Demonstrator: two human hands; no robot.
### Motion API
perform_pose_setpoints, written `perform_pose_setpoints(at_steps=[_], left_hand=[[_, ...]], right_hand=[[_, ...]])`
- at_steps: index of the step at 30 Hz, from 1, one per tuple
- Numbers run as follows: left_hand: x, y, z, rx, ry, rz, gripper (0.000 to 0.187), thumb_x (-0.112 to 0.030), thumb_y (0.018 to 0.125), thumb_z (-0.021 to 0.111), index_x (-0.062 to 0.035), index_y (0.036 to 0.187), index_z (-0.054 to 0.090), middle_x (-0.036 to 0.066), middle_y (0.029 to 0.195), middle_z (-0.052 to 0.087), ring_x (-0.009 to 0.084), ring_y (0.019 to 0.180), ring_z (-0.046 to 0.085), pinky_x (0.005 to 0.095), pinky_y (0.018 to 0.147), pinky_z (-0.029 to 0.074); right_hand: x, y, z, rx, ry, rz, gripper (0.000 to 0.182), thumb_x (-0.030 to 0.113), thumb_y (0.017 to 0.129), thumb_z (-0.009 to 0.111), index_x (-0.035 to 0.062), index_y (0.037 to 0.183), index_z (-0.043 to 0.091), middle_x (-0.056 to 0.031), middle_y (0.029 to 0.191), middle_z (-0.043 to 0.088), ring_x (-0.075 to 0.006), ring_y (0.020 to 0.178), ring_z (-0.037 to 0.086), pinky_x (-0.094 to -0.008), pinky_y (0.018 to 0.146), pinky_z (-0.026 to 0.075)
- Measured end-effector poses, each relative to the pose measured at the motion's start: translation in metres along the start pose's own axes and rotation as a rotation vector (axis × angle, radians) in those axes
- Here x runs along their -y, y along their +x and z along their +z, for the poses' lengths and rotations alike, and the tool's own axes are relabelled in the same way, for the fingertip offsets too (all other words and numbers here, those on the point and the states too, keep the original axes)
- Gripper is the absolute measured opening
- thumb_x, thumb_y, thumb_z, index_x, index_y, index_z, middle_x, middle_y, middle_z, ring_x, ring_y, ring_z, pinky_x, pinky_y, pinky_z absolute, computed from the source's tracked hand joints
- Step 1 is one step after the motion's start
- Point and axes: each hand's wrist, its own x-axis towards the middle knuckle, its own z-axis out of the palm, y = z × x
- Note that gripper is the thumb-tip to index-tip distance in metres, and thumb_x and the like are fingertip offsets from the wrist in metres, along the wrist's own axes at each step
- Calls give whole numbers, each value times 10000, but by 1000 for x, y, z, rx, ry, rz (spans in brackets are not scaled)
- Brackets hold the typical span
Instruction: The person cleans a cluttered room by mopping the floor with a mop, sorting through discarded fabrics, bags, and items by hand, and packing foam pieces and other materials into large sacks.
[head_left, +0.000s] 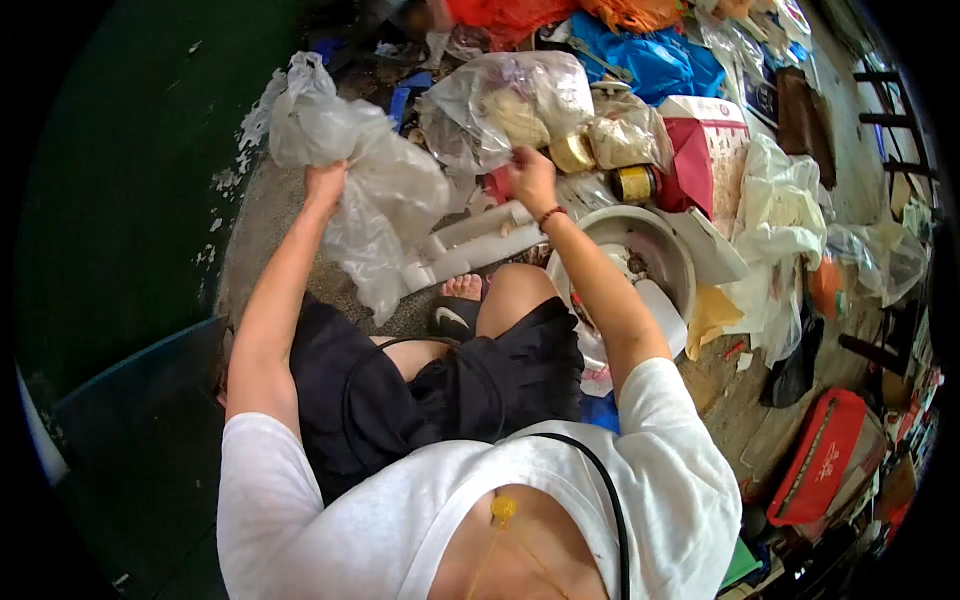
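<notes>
My left hand (325, 186) is closed on a large, crumpled, translucent plastic bag (385, 180), which hangs and spreads to the right of the wrist. My right hand (533, 178), with a dark red bead bracelet at the wrist, is at the lower edge of a clear plastic bag (480, 105) with pale contents. Its fingers look curled; whatever may be in them is hidden. A gold-coloured tin or lid (572, 154) lies just right of these fingers. Below the hand, a red item (494, 186) shows in part. A white foam piece (470, 245) lies between my arms.
A metal basin (668, 240) with scraps stands right of my knee. Farther off lie a dark jar (634, 184), a red and white paper bag (705, 150), blue plastic (650, 60) and white bags (780, 200). A red case (820, 457) is at lower right.
</notes>
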Motion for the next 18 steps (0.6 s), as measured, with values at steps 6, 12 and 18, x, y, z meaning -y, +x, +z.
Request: perform_pose_setpoints(at_steps=[6, 12, 18], left_hand=[[78, 0, -61, -52, 54, -13, 428, -87, 642, 574, 40, 1041, 482, 129, 1011, 545, 237, 908, 525, 307, 757, 411], [107, -13, -68, -103, 46, -210, 460, -109, 622, 610, 18, 1044, 477, 107, 973, 551, 221, 857, 533, 302, 724, 426], [77, -35, -53, 102, 85, -230, 486, -150, 624, 608, 49, 1047, 475, 149, 1001, 558, 238, 908, 539, 313, 761, 417]], right_hand=[[-21, 23, -27, -127, -598, -338, 552, 136, 655, 591, 16, 1147, 371, -171, 1151, 389, -335, 1054, 368, -377, 887, 322], [6, 32, 33, 86, -834, -505, 647, 237, 672, 581, 51, 1226, 305, -143, 1195, 371, -299, 1086, 359, -422, 890, 296], [-20, 79, 23, -113, -482, -309, 231, 111, 713, 471, 39, 912, 564, -158, 780, 560, -285, 731, 537, -377, 641, 420]])
